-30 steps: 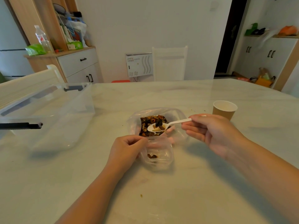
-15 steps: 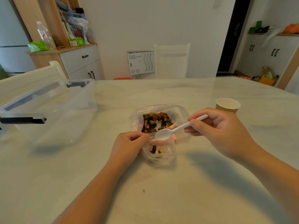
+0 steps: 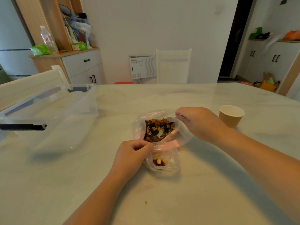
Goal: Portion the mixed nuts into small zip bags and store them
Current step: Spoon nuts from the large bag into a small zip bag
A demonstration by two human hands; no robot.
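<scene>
— Where are the nuts?
— Mid-frame, in the big bag lying open on the table. A few sit in the small bag just below it.
— And the hands?
— The left hand pinches the small bag's rim. The right hand grips the white spoon, its bowl over the big bag's nuts.
— Anything else?
— A paper cup right of the hand, a clear bin at the left.
</scene>
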